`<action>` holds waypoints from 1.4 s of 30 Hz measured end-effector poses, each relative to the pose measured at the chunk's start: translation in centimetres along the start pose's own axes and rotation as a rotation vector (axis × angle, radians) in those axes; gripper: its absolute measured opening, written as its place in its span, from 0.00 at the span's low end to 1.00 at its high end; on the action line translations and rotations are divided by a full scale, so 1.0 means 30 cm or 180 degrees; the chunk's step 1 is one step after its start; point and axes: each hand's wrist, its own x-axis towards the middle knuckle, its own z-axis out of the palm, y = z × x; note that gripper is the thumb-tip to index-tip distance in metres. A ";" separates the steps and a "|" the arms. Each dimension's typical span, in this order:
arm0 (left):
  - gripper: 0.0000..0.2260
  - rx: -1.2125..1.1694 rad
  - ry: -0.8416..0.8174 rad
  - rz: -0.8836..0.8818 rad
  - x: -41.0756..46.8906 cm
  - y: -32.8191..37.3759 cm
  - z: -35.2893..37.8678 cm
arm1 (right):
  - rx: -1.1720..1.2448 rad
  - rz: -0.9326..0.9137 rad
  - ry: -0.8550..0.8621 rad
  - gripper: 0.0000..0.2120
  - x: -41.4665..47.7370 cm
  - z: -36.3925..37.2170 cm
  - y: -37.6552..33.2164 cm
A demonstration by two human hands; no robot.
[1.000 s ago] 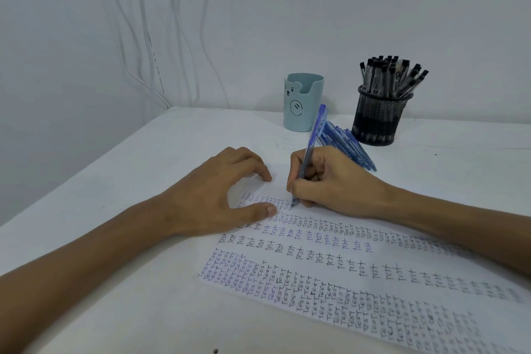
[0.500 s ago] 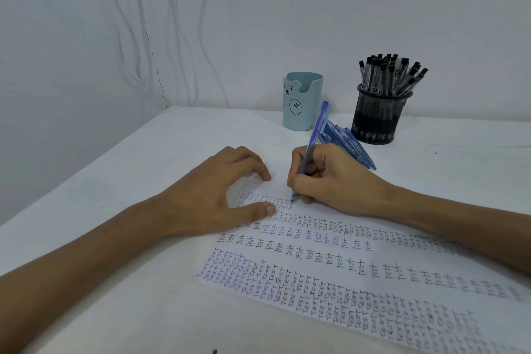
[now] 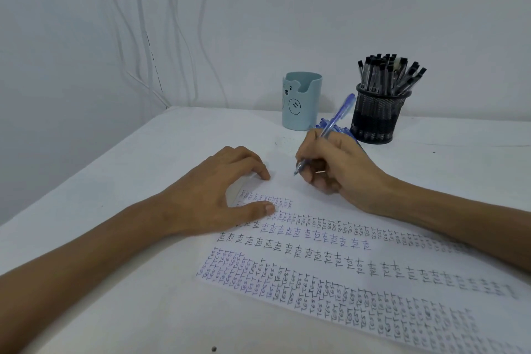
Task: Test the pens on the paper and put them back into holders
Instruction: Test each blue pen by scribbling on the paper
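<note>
Blue pen (image 3: 334, 121) is mid-table in the right hand (image 3: 336, 164), fingers curled round the barrel. Its tip is at the paper's blank top strip; contact unclear.

Near edge: bare table (image 3: 129, 296) lies left of the paper (image 3: 359, 276), which runs off frame right.

Left hand (image 3: 218, 195) rests on the sheet's top-left corner, fingers loosely arched and thumb flat.

Behind the right hand: loose blue pens (image 3: 344, 131), partly hidden.

Far, by the wall: light-blue holder (image 3: 301, 100), contents not visible; black mesh holder (image 3: 376, 118), packed with black pens (image 3: 385, 75).
</note>
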 end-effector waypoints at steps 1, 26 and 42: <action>0.24 0.0001 -0.0010 0.0003 0.000 -0.001 0.000 | 0.0203 0.0093 -0.0012 0.17 0.003 0.001 -0.005; 0.18 -0.0154 0.0036 0.0081 -0.002 -0.016 0.001 | -0.1049 0.0006 0.0202 0.18 0.064 -0.055 -0.014; 0.16 -0.0182 0.0030 0.0116 0.001 -0.024 0.005 | -0.4010 -0.0097 0.0869 0.17 0.241 -0.226 -0.024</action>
